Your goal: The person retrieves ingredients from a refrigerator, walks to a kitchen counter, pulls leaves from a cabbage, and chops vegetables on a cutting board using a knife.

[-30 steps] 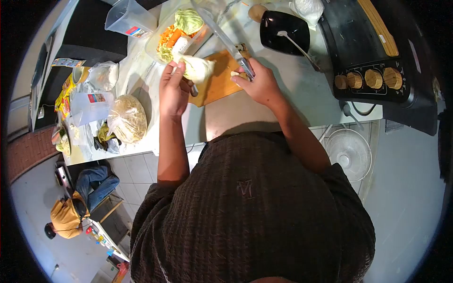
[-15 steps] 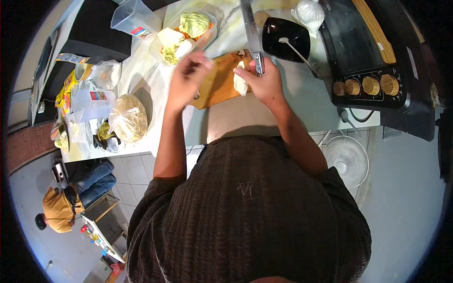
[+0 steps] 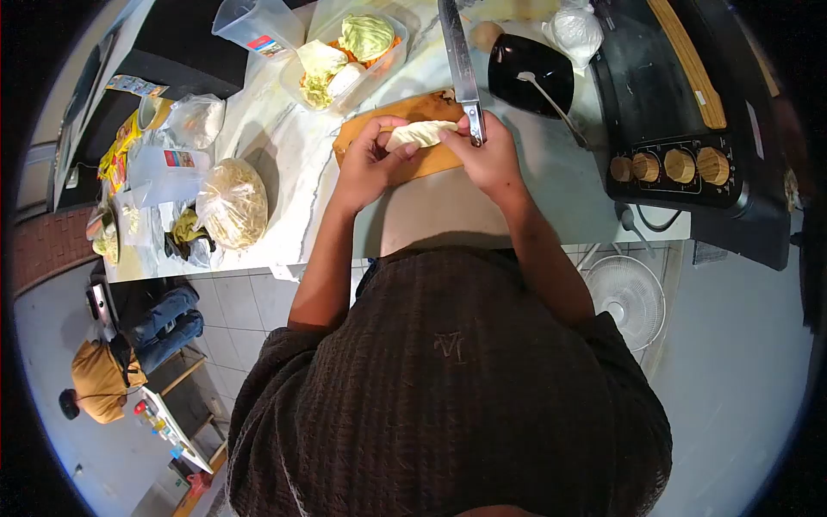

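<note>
A pale, crinkled cabbage piece (image 3: 420, 134) is stretched between my two hands, above the wooden cutting board (image 3: 435, 162). My left hand (image 3: 368, 168) pinches its left end between thumb and fingers. At the other end, the thumb of my right hand (image 3: 493, 159) presses on it. That same hand also keeps a knife (image 3: 460, 60), its blade pointing away from me over the board's far edge. Left of the knife, a clear plastic container (image 3: 388, 73) holds a cabbage chunk (image 3: 365, 36), more pale cabbage pieces and shredded orange vegetable.
A black bowl (image 3: 544, 93) with a spoon stands right of the knife, near a white bag (image 3: 575, 34). A black stove (image 3: 676, 95) borders the right side. Bagged shreds (image 3: 233, 205) and a clear pitcher (image 3: 168, 177) sit left. Another person (image 3: 103, 379) is at lower left.
My left hand has come down and right to take the left end of the cabbage piece. The piece has turned from upright to lying sideways between both hands. The knife stays in my right hand.
</note>
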Motion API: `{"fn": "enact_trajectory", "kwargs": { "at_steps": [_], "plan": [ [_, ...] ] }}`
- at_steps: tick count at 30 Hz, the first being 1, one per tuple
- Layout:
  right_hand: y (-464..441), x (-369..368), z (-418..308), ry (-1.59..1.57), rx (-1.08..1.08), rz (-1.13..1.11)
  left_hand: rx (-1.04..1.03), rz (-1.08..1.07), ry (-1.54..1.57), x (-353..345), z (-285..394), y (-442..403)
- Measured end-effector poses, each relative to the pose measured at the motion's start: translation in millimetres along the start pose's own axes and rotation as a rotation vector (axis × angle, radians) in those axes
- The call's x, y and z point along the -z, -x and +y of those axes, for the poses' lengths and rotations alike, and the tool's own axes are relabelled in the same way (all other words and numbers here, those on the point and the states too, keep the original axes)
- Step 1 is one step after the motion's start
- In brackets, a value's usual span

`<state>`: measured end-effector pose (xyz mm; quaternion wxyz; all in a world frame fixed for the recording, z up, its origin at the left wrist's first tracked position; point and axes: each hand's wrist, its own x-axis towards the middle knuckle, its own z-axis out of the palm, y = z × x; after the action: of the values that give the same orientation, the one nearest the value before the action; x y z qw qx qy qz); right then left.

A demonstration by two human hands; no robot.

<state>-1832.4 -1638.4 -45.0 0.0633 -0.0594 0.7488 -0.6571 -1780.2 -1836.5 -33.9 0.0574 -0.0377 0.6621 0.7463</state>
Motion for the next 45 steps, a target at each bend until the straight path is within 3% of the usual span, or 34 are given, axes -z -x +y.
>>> {"fn": "enact_trajectory", "kwargs": {
  "at_steps": [3, 5, 6, 8, 11, 14, 18, 24, 26, 30, 32, 36, 38, 43, 45],
  "plan": [
    [1.4, -1.6, 1.0, 0.148, 0.033, 0.026, -0.045, 0.026, -0.154, 9.0, -11.6, -1.3],
    [3.3, -0.5, 5.5, 0.203, 0.090, 0.043, -0.184, 0.039, -0.573, 12.2, -16.9, -3.2],
    [4.1, 0.4, 7.6, 0.257, 0.147, 0.057, -0.184, 0.040, -0.573, 12.6, -20.3, -4.3],
    [7.6, 3.4, 8.1, 0.259, 0.148, 0.052, -0.394, 0.185, -0.932, 9.6, -20.8, -5.6],
    [15.1, 12.2, 0.3, 0.293, 0.099, 0.031, -0.290, 0.162, -1.041, 5.0, -10.8, 0.1],
    [21.7, 20.8, 1.1, 0.363, 0.001, -0.008, -0.338, 0.261, -1.259, -0.3, -13.8, 4.0],
    [31.8, 24.8, -14.3, 0.428, -0.129, -0.050, -0.298, 0.267, -1.184, -1.0, -21.5, -0.4],
    [44.9, 27.9, 2.1, 0.444, -0.111, -0.056, -0.362, 0.195, -1.112, 10.2, -39.2, -6.9],
    [44.5, 26.0, 3.8, 0.425, -0.104, -0.050, -0.302, 0.301, -0.986, 3.1, -33.5, -6.3],
    [34.4, 21.2, 1.6, 0.403, -0.065, -0.019, -0.237, 0.216, -0.852, -2.5, -10.3, -4.8],
    [24.5, 20.0, -5.5, 0.437, -0.064, -0.015, 0.006, 0.140, -0.638, -4.1, -1.5, -3.6],
    [9.2, 17.0, -2.6, 0.531, 0.029, 0.009, -0.073, 0.181, -0.688, 4.6, -10.4, -5.1],
    [12.9, 14.6, -1.9, 0.564, 0.056, 0.046, -0.307, 0.180, -0.699, 9.2, -15.3, -7.3],
    [30.1, 13.0, 17.2, 0.582, 0.098, 0.158, -0.247, 0.233, -0.795, 11.7, -18.5, -3.0],
    [34.0, 16.1, 23.7, 0.625, -0.008, 0.098, -0.221, 0.254, -0.792, 11.8, -20.2, -2.2]
  ]
}}
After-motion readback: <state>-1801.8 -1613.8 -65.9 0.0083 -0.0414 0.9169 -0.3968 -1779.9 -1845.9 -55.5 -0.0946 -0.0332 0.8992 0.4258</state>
